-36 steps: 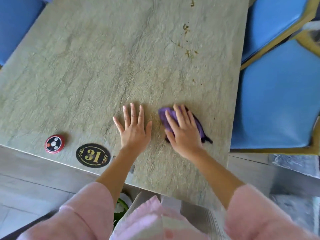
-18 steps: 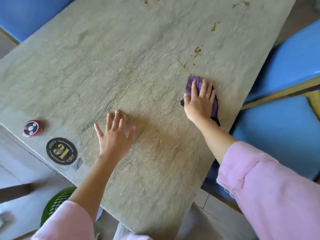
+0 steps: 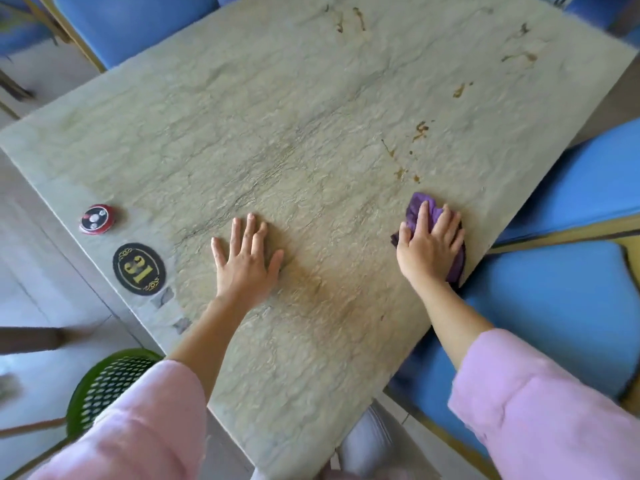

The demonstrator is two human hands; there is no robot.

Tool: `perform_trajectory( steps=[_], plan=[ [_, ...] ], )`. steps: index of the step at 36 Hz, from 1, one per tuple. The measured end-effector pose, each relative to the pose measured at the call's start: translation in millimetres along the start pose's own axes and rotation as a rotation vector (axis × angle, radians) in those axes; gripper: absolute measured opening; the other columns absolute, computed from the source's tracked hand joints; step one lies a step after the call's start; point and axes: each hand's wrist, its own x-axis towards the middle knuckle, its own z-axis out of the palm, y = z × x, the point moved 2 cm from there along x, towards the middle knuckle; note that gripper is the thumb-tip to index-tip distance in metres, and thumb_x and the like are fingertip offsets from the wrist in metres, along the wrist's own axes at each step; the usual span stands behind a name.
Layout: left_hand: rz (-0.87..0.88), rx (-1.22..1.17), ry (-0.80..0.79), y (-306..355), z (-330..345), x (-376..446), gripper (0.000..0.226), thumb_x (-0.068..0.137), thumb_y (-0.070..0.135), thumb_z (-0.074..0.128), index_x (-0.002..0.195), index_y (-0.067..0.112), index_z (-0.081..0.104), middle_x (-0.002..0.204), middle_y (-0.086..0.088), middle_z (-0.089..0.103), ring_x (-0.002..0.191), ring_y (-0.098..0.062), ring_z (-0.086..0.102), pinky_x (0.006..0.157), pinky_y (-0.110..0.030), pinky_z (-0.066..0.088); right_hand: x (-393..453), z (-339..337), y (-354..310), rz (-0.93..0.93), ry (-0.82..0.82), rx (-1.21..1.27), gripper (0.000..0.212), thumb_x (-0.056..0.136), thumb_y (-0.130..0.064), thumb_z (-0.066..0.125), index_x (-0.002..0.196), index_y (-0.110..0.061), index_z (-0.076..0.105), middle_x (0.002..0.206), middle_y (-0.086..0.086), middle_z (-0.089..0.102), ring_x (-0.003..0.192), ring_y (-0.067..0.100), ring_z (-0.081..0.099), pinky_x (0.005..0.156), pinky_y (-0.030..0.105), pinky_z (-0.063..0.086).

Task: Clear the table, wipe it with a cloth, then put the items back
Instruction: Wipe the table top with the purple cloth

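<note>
Wiping is only partly done: the left hand (image 3: 246,261) lies flat and wide on the tabletop (image 3: 277,140), the right hand (image 3: 428,249) presses the purple cloth (image 3: 420,207) near brown stains (image 3: 401,173) still left to clean

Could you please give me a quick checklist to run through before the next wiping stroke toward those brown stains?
1. Right hand flat on the purple cloth: ok.
2. Left hand flat on the table, bracing: ok.
3. Path from cloth to the nearest brown stains free of objects: ok.
4. Stains wiped off: not ok, several remain.
5. Cloth fully on the table: not ok, it reaches the right edge.
6. Call button and number plate removed: not ok.
</note>
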Motion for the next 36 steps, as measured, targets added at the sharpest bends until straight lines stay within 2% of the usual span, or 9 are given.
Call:
perform_trajectory(
  steps=[3,8,15,18,22,26,30,33,36],
  plan=[
    [0.003,-0.005,-0.001,-2,2,-1,0.069,0.096,0.060,0.019,0.153,0.021,0.015,0.163,0.004,-0.004,0.148,-0.017,-0.017,0.116,-0.056,-0.010,-1,4,-28,0.004,-0.052,0.010,0.062,0.098,-0.047,0.035,0.154,-0.021,0.025,0.160,0.020,0.013,0.148,0.040,0.008,0.119,0.054,0.004],
    [0.006,0.000,-0.007,-1,3,-2,0.068,0.096,0.059,0.017,0.153,0.021,0.012,0.163,0.003,-0.005,0.147,-0.018,-0.018,0.115,-0.056,-0.011,-68,15,-62,-0.382,0.008,0.005,0.056,0.095,-0.046,0.041,0.143,-0.018,0.048,0.151,0.024,0.036,0.138,0.046,0.033,0.114,0.056,0.024],
    [0.012,0.007,0.012,-2,8,-2,0.070,0.096,0.060,0.014,0.154,0.024,-0.002,0.162,0.006,-0.009,0.147,-0.018,-0.018,0.116,-0.058,-0.009,-139,16,-44,-0.822,-0.061,-0.014,0.058,0.100,-0.046,0.037,0.153,-0.024,0.030,0.161,0.013,0.019,0.150,0.033,0.012,0.119,0.051,0.016],
    [0.012,0.014,0.019,-2,9,-1,0.070,0.097,0.060,0.013,0.154,0.024,-0.006,0.161,0.006,-0.011,0.147,-0.018,-0.018,0.116,-0.057,-0.010,-91,15,-25,-0.772,-0.063,-0.019,0.055,0.098,-0.045,0.038,0.150,-0.026,0.036,0.158,0.013,0.027,0.147,0.032,0.022,0.118,0.049,0.021],
    [-0.003,0.036,0.008,-3,12,1,0.069,0.096,0.061,0.008,0.154,0.025,-0.005,0.161,0.006,-0.014,0.146,-0.016,-0.022,0.115,-0.056,-0.013,9,4,11,-0.448,-0.040,-0.015,0.056,0.096,-0.044,0.037,0.144,-0.019,0.047,0.150,0.024,0.038,0.138,0.043,0.036,0.112,0.055,0.029],
    [-0.017,0.027,0.014,-5,15,3,0.072,0.091,0.065,0.003,0.153,0.028,-0.005,0.161,0.009,-0.012,0.146,-0.015,-0.020,0.116,-0.054,-0.014,88,-8,36,-0.317,-0.025,-0.070,0.063,0.094,-0.048,0.030,0.149,-0.019,0.038,0.154,0.024,0.028,0.143,0.043,0.022,0.116,0.055,0.019],
    [-0.038,0.025,0.029,-5,15,3,0.071,0.091,0.066,0.005,0.153,0.032,-0.005,0.160,0.012,-0.012,0.146,-0.013,-0.019,0.116,-0.054,-0.011,122,-8,6,-0.164,-0.027,-0.050,0.060,0.099,-0.047,0.035,0.153,-0.021,0.028,0.159,0.021,0.015,0.148,0.039,0.007,0.119,0.053,0.005],
    [-0.054,0.043,0.032,-5,15,3,0.070,0.091,0.066,0.004,0.151,0.034,-0.007,0.159,0.013,-0.013,0.145,-0.010,-0.022,0.117,-0.052,-0.011,121,-4,-38,-0.255,-0.045,-0.033,0.061,0.097,-0.047,0.038,0.150,-0.018,0.035,0.156,0.024,0.023,0.145,0.043,0.016,0.118,0.056,0.009],
    [-0.052,0.037,0.044,-5,14,2,0.070,0.091,0.067,0.006,0.153,0.033,-0.002,0.160,0.013,-0.009,0.146,-0.009,-0.020,0.118,-0.050,-0.012,100,7,-72,-0.546,-0.039,-0.029,0.060,0.092,-0.049,0.037,0.141,-0.016,0.051,0.147,0.026,0.040,0.137,0.047,0.034,0.114,0.057,0.025]
  ],
)
